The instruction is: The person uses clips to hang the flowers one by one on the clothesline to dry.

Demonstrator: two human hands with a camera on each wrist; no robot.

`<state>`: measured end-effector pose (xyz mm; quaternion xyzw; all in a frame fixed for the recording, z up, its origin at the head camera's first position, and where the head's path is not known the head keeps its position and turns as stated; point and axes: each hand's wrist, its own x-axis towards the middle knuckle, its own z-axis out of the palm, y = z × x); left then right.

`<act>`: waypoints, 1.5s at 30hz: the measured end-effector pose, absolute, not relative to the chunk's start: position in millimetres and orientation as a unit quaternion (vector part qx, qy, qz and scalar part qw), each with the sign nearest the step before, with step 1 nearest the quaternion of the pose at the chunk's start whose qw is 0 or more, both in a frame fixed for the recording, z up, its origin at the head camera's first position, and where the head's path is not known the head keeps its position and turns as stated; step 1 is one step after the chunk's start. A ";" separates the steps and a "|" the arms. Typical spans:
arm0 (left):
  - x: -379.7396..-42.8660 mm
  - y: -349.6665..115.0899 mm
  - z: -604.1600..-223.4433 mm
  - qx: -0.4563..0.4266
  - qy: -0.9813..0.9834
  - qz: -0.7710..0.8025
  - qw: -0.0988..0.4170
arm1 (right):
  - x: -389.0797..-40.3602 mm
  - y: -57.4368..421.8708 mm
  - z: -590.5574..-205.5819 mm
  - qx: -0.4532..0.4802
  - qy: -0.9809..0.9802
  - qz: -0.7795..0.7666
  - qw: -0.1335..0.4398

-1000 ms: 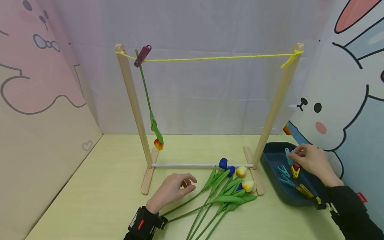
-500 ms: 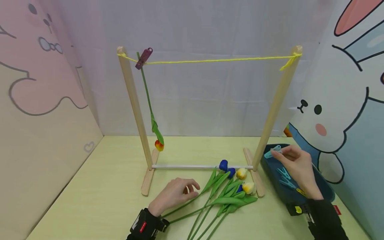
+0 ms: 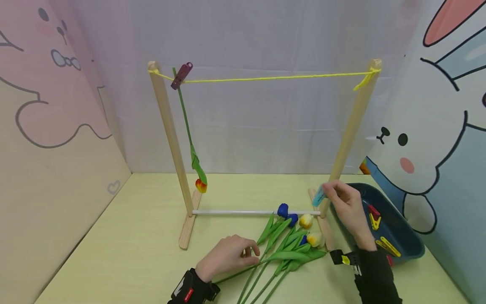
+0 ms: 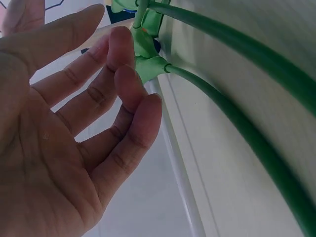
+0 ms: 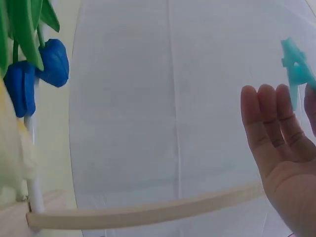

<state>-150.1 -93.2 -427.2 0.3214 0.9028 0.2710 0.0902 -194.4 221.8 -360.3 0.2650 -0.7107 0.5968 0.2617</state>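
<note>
My right hand (image 3: 346, 207) pinches a light blue clothespin (image 3: 319, 196) between thumb and fingers, in front of the right post. The right wrist view shows this clothespin (image 5: 297, 69) sticking out past the fingertips. My left hand (image 3: 229, 257) holds nothing, its fingers loosely bent beside the artificial tulips (image 3: 290, 255) on the table. In the left wrist view, two green stems (image 4: 232, 113) run past that hand (image 4: 74, 133). A red-orange tulip (image 3: 195, 162) hangs head down, its stem clipped to the yellow string (image 3: 265, 78) by a dark red clothespin (image 3: 181, 76).
A wooden frame with a left post (image 3: 171, 135), a right post (image 3: 355, 122) and a white bottom rod (image 3: 235, 212) carries the string. At the right stands a dark blue tray (image 3: 414, 249) with yellow clothespins (image 3: 388, 246) and a red one (image 3: 373, 210). Printed panels flank the table.
My right hand has lifted the light blue clothespin out of the tray and carried it left to the right post. The left hand has shifted slightly right, toward the tulips.
</note>
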 end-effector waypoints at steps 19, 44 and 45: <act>-138.2 -86.0 -428.0 0.272 0.935 0.195 0.120 | -194.8 197.1 -373.7 0.176 -0.720 0.645 0.186; -140.3 -89.3 -430.7 0.295 0.936 0.172 0.086 | -190.2 207.3 -370.9 0.205 -0.567 0.783 0.151; -140.6 -90.3 -429.7 0.295 0.936 0.173 0.082 | -190.2 207.2 -370.9 0.199 -0.567 0.784 0.154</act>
